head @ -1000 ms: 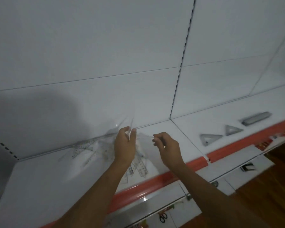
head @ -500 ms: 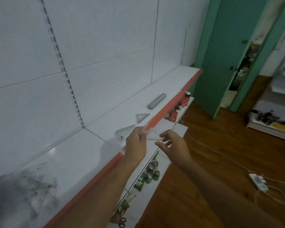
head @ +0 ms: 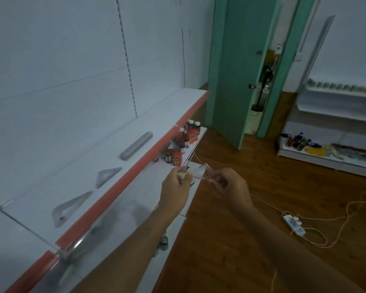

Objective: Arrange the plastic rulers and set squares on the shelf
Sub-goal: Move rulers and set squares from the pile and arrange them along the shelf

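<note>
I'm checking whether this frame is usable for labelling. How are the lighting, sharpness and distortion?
Head view: dim, bluish light; straight lines bow from the wide-angle lens; the clear plastic pieces between the left hand and right hand are faint and smeared; the set squares on the shelf read softly.

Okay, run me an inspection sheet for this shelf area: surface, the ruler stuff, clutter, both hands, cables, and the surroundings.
Surface: white shelf with red front edge, above a lower white shelf.
Job's things: clear plastic pieces held between both hands, off the shelf; two stacks of set squares and a stack of rulers lie in a row on the shelf.
Clutter: red-labelled bottles and boxes on the lower shelf.
Grippers: left hand and right hand each pinch the clear pieces.
Cables: power strip with loose cords on the wooden floor.
Surroundings: green door ajar; another low shelving unit at far right.
</note>
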Demonstrator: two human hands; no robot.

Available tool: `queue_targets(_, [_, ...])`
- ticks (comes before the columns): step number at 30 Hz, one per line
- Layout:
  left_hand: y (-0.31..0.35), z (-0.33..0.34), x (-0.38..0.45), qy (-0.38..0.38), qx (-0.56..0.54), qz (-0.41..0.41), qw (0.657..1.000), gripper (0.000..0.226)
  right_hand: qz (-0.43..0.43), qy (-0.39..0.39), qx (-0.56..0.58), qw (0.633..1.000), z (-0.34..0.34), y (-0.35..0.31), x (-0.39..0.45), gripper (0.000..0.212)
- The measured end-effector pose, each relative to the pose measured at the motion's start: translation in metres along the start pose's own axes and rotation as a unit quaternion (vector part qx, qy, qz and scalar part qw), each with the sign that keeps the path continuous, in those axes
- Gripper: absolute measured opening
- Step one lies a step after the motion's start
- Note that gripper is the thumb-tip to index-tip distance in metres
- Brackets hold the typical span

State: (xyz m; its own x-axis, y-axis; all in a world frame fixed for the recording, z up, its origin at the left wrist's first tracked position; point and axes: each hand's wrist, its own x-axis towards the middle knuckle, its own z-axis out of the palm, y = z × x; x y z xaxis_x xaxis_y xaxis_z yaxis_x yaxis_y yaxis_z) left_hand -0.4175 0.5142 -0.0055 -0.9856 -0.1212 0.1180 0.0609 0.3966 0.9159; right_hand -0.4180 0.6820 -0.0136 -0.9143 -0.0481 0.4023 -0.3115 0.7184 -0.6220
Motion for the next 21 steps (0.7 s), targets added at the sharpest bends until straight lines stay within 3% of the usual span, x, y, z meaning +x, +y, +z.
queue_targets(6, [-0.010, 0.033, 0.057, -0.008, 0.060, 0.012, 0.998, 0.044, 0.001, 0.017, -0.011, 1.000, 0.006, 0.049, 0.054, 0.019])
queue_targets(13, [-0.013, 0.042, 0.145, -0.002, -0.007, -0.009, 1.000, 0.074, -0.005, -0.003, -0.027, 1.000, 0.032, 0.072, 0.144, 0.018])
queue_targets(17, [-0.013, 0.041, 0.197, 0.032, -0.025, -0.028, 0.999, 0.042, -0.018, 0.004, -0.040, 0.999, 0.048, 0.078, 0.197, 0.020])
queue_targets(21, [-0.014, 0.035, 0.230, 0.067, -0.033, -0.024, 0.997, 0.034, -0.048, -0.016, -0.023, 0.998, 0.072, 0.089, 0.239, 0.020])
